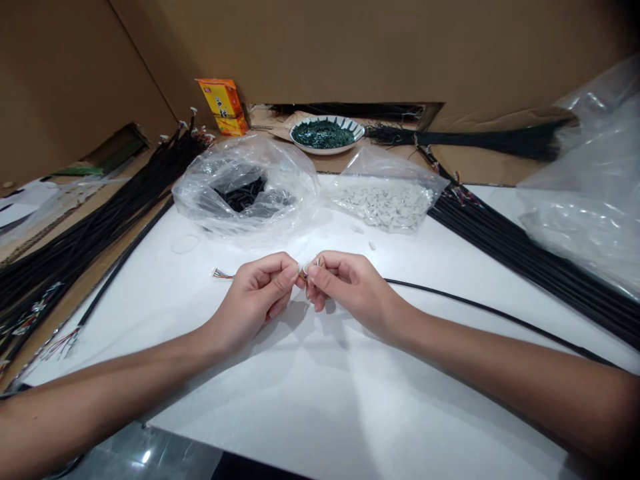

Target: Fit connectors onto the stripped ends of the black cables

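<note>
My left hand (260, 288) and my right hand (345, 283) meet fingertip to fingertip over the middle of a white sheet (310, 387). Both are closed in a pinch on a tiny white connector (303, 271) at the end of a black cable (500, 317). The cable runs from under my right hand off to the right across the sheet. Thin coloured wire ends (220, 273) stick out on the sheet just left of my left hand.
Behind the hands lie a clear bag of black parts (245, 190) and a clear bag of small white connectors (385, 200). Bundles of black cables lie at left (100, 220) and right (525, 257). A bowl of green bits (326, 133) and an orange box (223, 105) stand at the back.
</note>
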Demonstrator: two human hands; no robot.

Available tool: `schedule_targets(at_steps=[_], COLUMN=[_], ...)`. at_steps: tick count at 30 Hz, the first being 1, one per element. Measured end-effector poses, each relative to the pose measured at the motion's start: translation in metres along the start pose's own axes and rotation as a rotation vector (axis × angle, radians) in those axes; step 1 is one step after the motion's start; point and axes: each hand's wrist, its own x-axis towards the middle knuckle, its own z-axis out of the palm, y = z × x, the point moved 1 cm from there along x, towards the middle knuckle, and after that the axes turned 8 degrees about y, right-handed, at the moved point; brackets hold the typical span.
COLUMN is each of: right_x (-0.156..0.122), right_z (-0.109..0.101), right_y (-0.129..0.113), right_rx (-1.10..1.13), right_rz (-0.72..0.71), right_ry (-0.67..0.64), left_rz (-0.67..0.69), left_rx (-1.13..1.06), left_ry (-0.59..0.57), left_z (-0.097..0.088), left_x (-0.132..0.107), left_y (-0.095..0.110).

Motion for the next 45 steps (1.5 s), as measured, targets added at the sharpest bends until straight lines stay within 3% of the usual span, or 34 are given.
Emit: schedule_targets(at_steps=[7,18,33,39,45], right_x=[-0.001,-0.009,-0.013,-0.012,-0.011], right_z=[0.003,0.01,0.013,0.012,0.007], right_y=[-0.002,-0.005,-0.004,-0.004,-0.007], right_rx=[-0.034,-0.058,-0.079,-0.094,-0.076], right_rz=[-0.015,-0.038,-0.058,-0.06,-0.029], right_ry=[0.03,0.058,0.063,0.076,0.043], left_rz=[0.047,0.256,0.427,0.354,0.114], left_rx=[0.049,0.306,0.48,0.424,0.052], left_ry=[0.029,0.151,0.204,0.164,0.072], left_z=[0.002,0.005,0.007,0.006,0.007], left_x=[-0.002,-0.008,-0.012,-0.011,-0.007], left_y=[0.001,0.003,0.003,0.003,0.001])
